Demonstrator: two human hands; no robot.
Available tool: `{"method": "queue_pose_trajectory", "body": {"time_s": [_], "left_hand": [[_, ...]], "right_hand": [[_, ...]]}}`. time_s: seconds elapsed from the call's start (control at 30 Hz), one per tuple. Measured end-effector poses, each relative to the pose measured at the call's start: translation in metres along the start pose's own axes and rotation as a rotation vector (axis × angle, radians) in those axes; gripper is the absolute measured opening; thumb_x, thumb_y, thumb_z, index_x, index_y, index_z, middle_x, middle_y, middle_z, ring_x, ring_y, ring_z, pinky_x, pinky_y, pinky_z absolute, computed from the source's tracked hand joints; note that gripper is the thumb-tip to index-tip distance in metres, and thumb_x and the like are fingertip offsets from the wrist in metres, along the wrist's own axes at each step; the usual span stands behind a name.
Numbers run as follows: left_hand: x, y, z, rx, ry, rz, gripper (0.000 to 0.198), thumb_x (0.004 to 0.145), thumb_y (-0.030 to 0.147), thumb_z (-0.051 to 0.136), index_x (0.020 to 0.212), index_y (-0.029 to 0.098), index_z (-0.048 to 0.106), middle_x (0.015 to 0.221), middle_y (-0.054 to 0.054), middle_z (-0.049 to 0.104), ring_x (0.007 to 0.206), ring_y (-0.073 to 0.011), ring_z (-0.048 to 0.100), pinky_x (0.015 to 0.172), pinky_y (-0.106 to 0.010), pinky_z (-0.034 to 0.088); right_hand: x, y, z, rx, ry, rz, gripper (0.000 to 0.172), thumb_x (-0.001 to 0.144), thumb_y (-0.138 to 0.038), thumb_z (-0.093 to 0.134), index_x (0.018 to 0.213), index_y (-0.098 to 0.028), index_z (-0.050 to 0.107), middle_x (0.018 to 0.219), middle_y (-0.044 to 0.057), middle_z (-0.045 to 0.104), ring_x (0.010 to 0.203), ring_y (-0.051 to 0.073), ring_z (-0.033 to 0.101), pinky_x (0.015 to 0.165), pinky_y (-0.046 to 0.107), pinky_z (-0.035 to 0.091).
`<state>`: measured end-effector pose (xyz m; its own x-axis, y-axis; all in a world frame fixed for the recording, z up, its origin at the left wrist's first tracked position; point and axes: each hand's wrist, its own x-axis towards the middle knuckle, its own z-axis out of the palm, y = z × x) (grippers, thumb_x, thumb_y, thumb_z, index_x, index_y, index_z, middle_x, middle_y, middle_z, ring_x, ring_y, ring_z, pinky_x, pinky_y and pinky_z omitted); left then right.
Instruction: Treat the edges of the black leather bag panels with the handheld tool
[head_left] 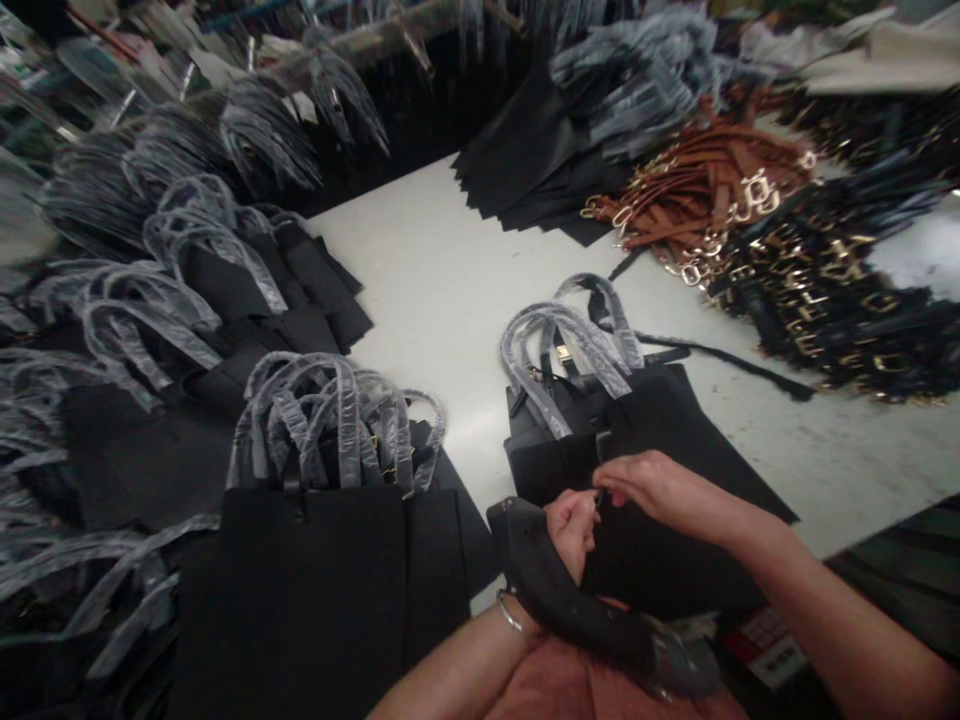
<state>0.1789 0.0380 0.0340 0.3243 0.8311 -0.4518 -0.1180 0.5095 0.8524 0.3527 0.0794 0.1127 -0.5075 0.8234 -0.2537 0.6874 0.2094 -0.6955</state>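
Closely bent, our left hand (574, 525) sits just beside our right hand (660, 485), whose fingers lie together and reach toward the left fingertips. We cannot tell whether either is closed on something, since any small part between them is hidden. Both hands are over the upper part of a black bag (675, 560), which lies flat at the near side of the white table (420, 230), probably so that the surface bears it and leaves both hands free. Its film-wrapped handles (600, 345) point away from us, likely to keep them off the working area. A dark curved piece (540, 560) lies over our left forearm, perhaps for want of a better place. Farther out, overlapping black bags (300, 580) fill the left, handles also away, which seems to keep them easy to grasp. Brown straps (720, 180) and buckled black straps (840, 300) are heaped at the right, apparently sorted by colour.
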Motion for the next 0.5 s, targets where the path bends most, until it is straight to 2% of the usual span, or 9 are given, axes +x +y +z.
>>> {"method": "queue_pose_trajectory", "body": {"time_s": [0.1,0.2,0.27,0.33,0.4,0.5], "left_hand": [[0.002,-0.008,0.001,-0.074,0.004,-0.037,0.054,0.078,0.068,0.06,0.071,0.014,0.059,0.054,0.005,0.035,0.046,-0.0059,0.029,0.042,-0.02,0.02],[0.003,-0.009,0.001,-0.106,-0.015,-0.042,0.053,0.079,0.066,0.06,0.071,0.013,0.058,0.054,0.005,0.036,0.046,-0.0058,0.03,0.042,-0.02,0.019],[0.003,-0.006,0.001,-0.126,-0.022,-0.04,0.053,0.079,0.066,0.059,0.071,0.013,0.057,0.054,0.005,0.036,0.046,-0.0056,0.03,0.042,-0.02,0.018],[0.003,-0.002,0.002,-0.154,-0.017,-0.058,0.053,0.078,0.066,0.06,0.072,0.013,0.057,0.053,0.006,0.035,0.046,-0.0056,0.028,0.042,-0.02,0.017],[0.003,0.0,0.003,-0.182,-0.018,-0.096,0.053,0.076,0.066,0.061,0.073,0.013,0.057,0.053,0.006,0.034,0.046,-0.0057,0.026,0.041,-0.019,0.016],[0.002,0.002,0.003,-0.205,-0.036,-0.121,0.052,0.078,0.065,0.059,0.073,0.014,0.056,0.054,0.006,0.034,0.047,-0.0058,0.025,0.042,-0.019,0.016]], "right_hand": [[-0.001,0.003,0.001,0.04,-0.012,0.035,0.026,0.096,-0.019,0.041,0.09,-0.019,0.067,0.081,0.002,0.069,0.07,0.014,0.063,0.067,0.024,0.044],[-0.001,0.005,0.008,-0.019,-0.005,0.075,0.025,0.095,-0.019,0.041,0.083,-0.019,0.063,0.076,0.002,0.067,0.067,0.015,0.062,0.063,0.024,0.042],[-0.001,0.006,0.012,-0.057,0.03,0.101,0.024,0.092,-0.013,0.039,0.09,-0.019,0.061,0.074,0.002,0.066,0.065,0.015,0.062,0.062,0.025,0.042],[-0.002,0.007,0.014,-0.029,0.083,0.133,0.029,0.09,-0.009,0.037,0.108,-0.019,0.057,0.075,0.002,0.066,0.068,0.015,0.064,0.064,0.025,0.044],[-0.005,0.007,0.015,0.05,0.14,0.188,0.03,0.094,-0.015,0.036,0.12,-0.019,0.05,0.077,0.001,0.068,0.07,0.015,0.066,0.065,0.025,0.046],[-0.009,0.005,0.016,0.115,0.193,0.224,0.021,0.098,-0.028,0.042,0.114,-0.021,0.052,0.079,0.0,0.069,0.072,0.015,0.067,0.067,0.025,0.046]]}}
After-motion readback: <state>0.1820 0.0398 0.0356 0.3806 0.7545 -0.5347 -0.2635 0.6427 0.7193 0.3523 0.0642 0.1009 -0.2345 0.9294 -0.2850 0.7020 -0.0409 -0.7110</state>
